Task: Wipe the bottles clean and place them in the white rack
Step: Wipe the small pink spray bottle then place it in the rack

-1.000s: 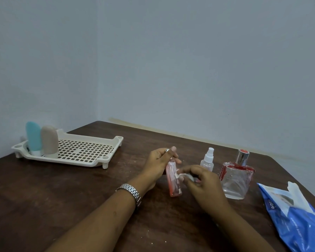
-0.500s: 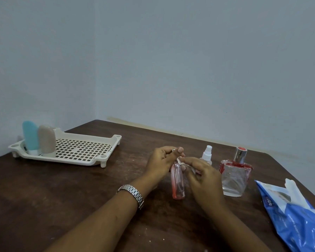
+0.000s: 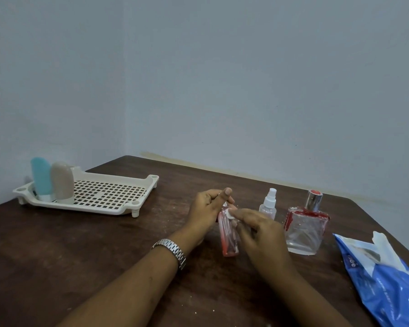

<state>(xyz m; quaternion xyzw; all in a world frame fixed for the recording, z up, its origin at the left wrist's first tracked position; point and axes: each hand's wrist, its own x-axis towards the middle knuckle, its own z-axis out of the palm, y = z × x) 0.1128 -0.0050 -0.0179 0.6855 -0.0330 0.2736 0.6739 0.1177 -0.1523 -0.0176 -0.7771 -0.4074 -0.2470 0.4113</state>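
Note:
A slim clear bottle with red edges (image 3: 227, 237) stands upright on the brown table (image 3: 104, 251). My left hand (image 3: 208, 208) grips its top. My right hand (image 3: 257, 230) pinches a small white wipe (image 3: 229, 214) against the bottle's upper part. Behind them stand a small clear spray bottle (image 3: 268, 205) and a square glass perfume bottle with a silver cap (image 3: 305, 226). The white rack (image 3: 118, 204) sits at the far left and holds a blue bottle (image 3: 41, 179) and a beige bottle (image 3: 62, 182), both upright at its left end.
A blue and white plastic wipe packet (image 3: 387, 274) lies at the table's right edge. Pale walls close off the table at the back and left. Small white crumbs dot the wood near me.
The slim bottle went from tilted to upright. My right hand with the wipe moved from the bottle's middle up to its top part, and my left hand stayed on the cap.

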